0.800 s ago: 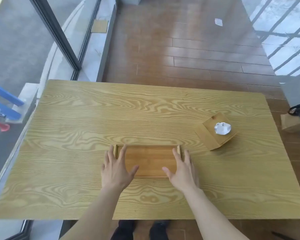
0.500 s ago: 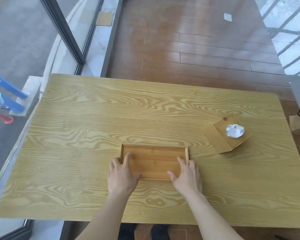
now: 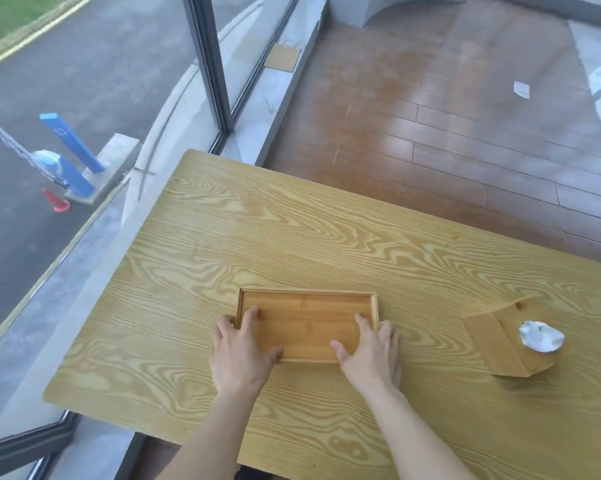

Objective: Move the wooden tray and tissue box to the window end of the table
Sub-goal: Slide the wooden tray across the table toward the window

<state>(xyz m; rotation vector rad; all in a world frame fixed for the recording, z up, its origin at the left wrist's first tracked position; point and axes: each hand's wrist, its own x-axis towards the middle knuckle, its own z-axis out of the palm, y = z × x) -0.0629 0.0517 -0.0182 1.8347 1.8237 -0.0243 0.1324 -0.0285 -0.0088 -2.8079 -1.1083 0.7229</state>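
Both hands are on the wooden tray (image 3: 309,323), which sits flat on the tabletop (image 3: 257,237) a bit below the middle of the frame. Left hand (image 3: 240,355) grips the tray's near left corner, right hand (image 3: 372,351) grips the near right corner, thumbs along the front edge. Tissue box (image 3: 500,344) is off at the right, tilted, clear of the tray, with white tissue (image 3: 540,336) poking out. Window (image 3: 84,81) takes up the left side.

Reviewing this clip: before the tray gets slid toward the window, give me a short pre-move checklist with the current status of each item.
1. Left hand on the wooden tray, left end: ok.
2. Right hand on its right end: ok.
3. Tray lifted or flat on the table: cannot tell.
4. Table bare between tray and window end: ok.
5. Tissue box apart from tray, right side: ok.
6. Tray holds nothing: ok.
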